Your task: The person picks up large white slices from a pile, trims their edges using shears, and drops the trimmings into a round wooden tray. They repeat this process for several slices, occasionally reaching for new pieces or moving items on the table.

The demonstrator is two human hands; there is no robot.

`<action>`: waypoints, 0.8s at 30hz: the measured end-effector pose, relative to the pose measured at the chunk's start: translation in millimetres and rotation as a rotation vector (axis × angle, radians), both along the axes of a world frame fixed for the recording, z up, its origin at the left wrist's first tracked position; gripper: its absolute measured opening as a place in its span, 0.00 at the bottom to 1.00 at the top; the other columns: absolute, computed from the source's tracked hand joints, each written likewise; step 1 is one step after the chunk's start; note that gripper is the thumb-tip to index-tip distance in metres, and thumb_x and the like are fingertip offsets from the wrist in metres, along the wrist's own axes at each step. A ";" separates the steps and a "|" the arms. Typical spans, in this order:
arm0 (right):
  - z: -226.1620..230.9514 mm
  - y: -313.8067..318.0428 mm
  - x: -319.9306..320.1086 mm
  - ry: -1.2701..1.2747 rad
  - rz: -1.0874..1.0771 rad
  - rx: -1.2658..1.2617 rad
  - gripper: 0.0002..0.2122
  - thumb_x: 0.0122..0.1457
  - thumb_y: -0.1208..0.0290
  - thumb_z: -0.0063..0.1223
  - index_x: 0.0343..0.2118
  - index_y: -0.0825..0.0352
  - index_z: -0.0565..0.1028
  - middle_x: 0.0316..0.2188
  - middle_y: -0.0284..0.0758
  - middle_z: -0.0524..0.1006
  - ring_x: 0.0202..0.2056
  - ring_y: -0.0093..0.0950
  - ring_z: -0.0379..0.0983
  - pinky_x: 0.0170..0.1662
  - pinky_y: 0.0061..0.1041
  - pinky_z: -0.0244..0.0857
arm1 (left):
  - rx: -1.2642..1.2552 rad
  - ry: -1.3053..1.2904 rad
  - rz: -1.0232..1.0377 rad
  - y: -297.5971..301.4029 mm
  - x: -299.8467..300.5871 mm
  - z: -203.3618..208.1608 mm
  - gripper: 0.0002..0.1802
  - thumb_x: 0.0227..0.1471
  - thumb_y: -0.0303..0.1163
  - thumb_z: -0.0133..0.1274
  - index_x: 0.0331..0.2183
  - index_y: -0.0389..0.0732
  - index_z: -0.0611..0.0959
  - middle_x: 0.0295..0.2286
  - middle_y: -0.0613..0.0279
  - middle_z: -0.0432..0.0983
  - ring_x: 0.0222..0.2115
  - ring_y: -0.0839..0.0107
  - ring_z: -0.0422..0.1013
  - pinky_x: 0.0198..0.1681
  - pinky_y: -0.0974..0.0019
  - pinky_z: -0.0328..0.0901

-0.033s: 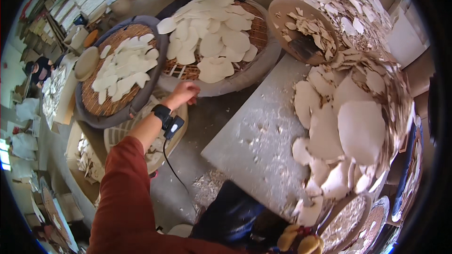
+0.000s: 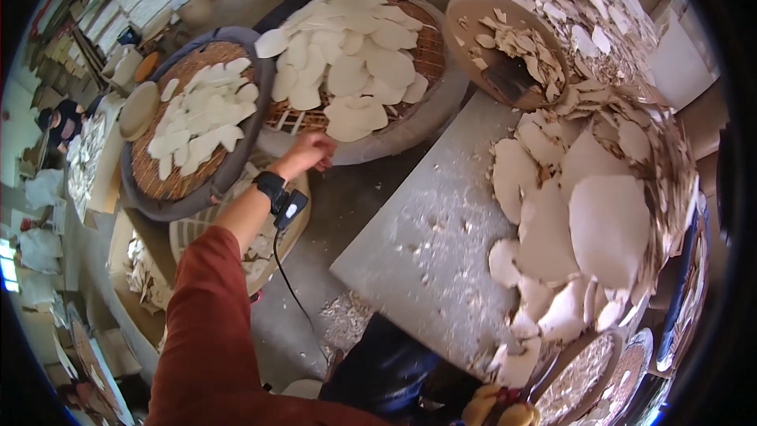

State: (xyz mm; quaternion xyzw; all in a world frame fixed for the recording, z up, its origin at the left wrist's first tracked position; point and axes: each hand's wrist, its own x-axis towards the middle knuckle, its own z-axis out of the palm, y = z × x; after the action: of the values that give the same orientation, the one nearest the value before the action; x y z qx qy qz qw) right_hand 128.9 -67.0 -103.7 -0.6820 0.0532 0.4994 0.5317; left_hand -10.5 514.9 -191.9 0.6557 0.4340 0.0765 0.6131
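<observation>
My left hand [image 2: 310, 153], bare, with a black strap and small device on the wrist, hangs just in front of the large round woven tray [image 2: 426, 138]. Its fingers are curled in, and nothing shows between them. Thin, flat, pale oval pieces [image 2: 347, 75] lie heaped on that tray. At the lower edge my right hand [image 2: 495, 405] wears a yellowish glove with red on it. Its fingers are bent, partly cut off by the picture's edge; a thin dark strip shows beside them, too unclear to name. Larger pale sheets [image 2: 607, 229] lie stacked to the right.
A grey tabletop [image 2: 418, 237] strewn with crumbs lies ahead of me. A second round tray [image 2: 142, 181] of pale pieces stands left, above a slatted basket [image 2: 185, 244]. A brown bowl [image 2: 465, 24] of fragments sits at the back. Another person [image 2: 67, 122] is far left.
The whole view has shifted slightly. My left hand stays curled in nearly the same place, and a thin strip now shows more beside my gloved right hand.
</observation>
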 end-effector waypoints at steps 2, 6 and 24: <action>-10.8 18.1 8.2 0.053 -0.053 -0.027 0.11 0.54 0.72 0.47 0.40 0.67 0.70 0.35 0.34 0.72 0.38 0.27 0.68 0.42 0.24 0.62 | 0.130 0.028 -0.145 32.7 28.8 -23.5 0.18 0.46 0.24 0.49 0.43 0.33 0.73 0.39 0.53 0.71 0.33 0.67 0.73 0.33 0.69 0.69; -24.4 44.1 38.3 0.117 -0.094 -0.065 0.11 0.53 0.72 0.48 0.40 0.67 0.70 0.34 0.33 0.72 0.37 0.27 0.68 0.41 0.24 0.62 | 0.358 0.161 -0.295 87.1 61.7 -72.4 0.31 0.41 0.21 0.46 0.51 0.36 0.65 0.51 0.45 0.59 0.52 0.56 0.58 0.53 0.62 0.56; 13.5 6.3 0.5 0.215 -0.357 -0.074 0.09 0.53 0.73 0.49 0.36 0.68 0.71 0.30 0.31 0.72 0.33 0.24 0.67 0.38 0.22 0.62 | 0.462 0.323 -0.057 52.1 30.8 -74.5 0.17 0.42 0.25 0.52 0.39 0.34 0.76 0.31 0.51 0.75 0.27 0.61 0.73 0.30 0.66 0.68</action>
State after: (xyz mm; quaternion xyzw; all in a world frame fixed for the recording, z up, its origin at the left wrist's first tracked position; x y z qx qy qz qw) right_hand 129.4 -60.7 -90.2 -0.6237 0.2479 0.4646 0.5777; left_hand 20.3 567.0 -266.4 0.7936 0.4787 0.0506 0.3722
